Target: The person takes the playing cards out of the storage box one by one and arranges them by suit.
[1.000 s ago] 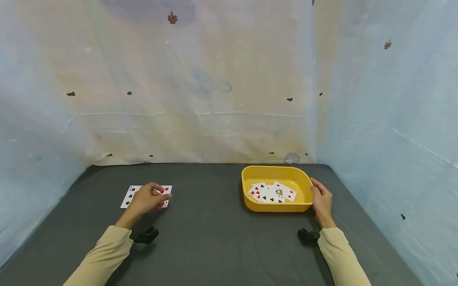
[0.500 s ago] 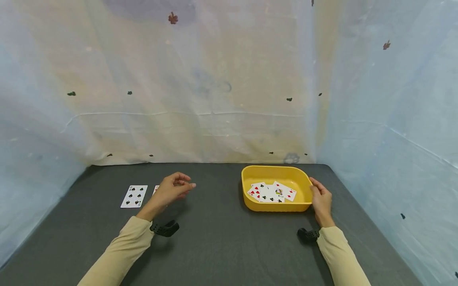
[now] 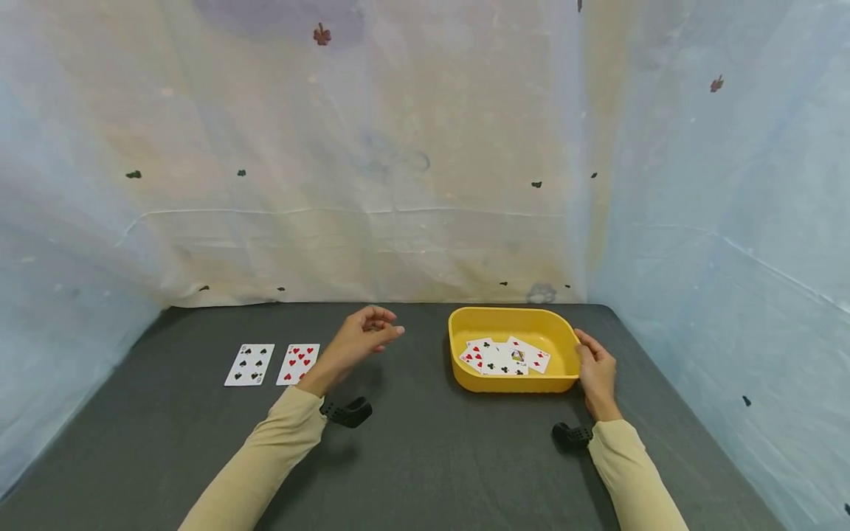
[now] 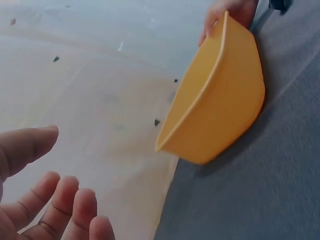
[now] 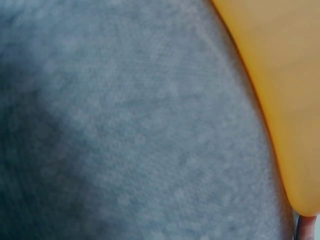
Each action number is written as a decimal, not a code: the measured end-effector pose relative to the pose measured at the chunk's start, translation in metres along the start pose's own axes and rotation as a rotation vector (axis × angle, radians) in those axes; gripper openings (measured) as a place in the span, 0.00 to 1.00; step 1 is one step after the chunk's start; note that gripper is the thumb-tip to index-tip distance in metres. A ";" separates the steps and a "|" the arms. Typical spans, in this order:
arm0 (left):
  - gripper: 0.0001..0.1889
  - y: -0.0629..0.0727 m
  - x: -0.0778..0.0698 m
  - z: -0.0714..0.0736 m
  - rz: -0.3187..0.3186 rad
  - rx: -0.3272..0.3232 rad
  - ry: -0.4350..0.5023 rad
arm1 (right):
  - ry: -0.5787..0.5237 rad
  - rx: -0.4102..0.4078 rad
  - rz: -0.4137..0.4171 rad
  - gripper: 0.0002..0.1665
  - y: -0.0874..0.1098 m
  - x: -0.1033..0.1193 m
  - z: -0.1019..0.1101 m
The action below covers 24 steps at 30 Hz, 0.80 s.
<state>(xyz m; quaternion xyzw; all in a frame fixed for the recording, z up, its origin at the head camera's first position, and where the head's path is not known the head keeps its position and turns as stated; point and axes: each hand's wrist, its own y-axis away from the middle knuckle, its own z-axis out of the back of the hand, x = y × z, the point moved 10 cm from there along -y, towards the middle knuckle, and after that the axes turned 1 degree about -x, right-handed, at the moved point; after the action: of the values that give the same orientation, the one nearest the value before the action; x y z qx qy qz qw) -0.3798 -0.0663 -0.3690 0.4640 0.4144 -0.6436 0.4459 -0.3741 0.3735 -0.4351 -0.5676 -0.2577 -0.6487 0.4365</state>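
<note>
My left hand (image 3: 357, 341) hovers over the table between the laid-out cards and the tub, fingers loosely bent and nothing between them; the left wrist view shows thumb and fingertips (image 4: 85, 202) apart. My right hand (image 3: 598, 372) grips the right end of a yellow plastic tub (image 3: 514, 385), fingers over its rim. Inside the tub lie several playing cards (image 3: 505, 360), face up and overlapping, hearts, clubs and diamonds among them. On the table at left, a six of spades (image 3: 249, 365) and a hearts card (image 3: 298, 360) lie side by side, the latter partly hidden by my left wrist.
A dark grey cloth-covered table (image 3: 425, 457) spans the front. Pale patterned sheeting (image 3: 392, 147) hangs behind it and along both sides. Black wrist devices (image 3: 348, 411) sit under both forearms.
My left hand has moved right and away from the two cards on the table, uncovering the six of spades and most of the hearts card. Right hand and tub stay put.
</note>
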 end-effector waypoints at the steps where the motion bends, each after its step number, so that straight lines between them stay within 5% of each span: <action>1: 0.19 -0.003 -0.004 -0.004 -0.024 0.007 -0.018 | -0.001 0.000 0.004 0.24 -0.001 0.000 0.000; 7: 0.17 -0.019 -0.029 -0.030 -0.136 0.048 -0.113 | 0.008 -0.008 0.008 0.23 -0.003 0.002 0.002; 14: 0.18 -0.036 -0.040 -0.059 -0.142 0.097 -0.196 | -0.005 0.008 0.019 0.23 -0.001 0.002 0.000; 24: 0.20 -0.057 -0.061 -0.102 -0.242 0.175 -0.396 | 0.000 0.000 0.020 0.23 0.000 0.000 0.000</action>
<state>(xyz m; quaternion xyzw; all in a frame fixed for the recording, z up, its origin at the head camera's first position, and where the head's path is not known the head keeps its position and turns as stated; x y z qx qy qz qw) -0.4007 0.0569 -0.3258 0.3126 0.3142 -0.8041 0.3961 -0.3741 0.3733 -0.4353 -0.5701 -0.2520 -0.6445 0.4428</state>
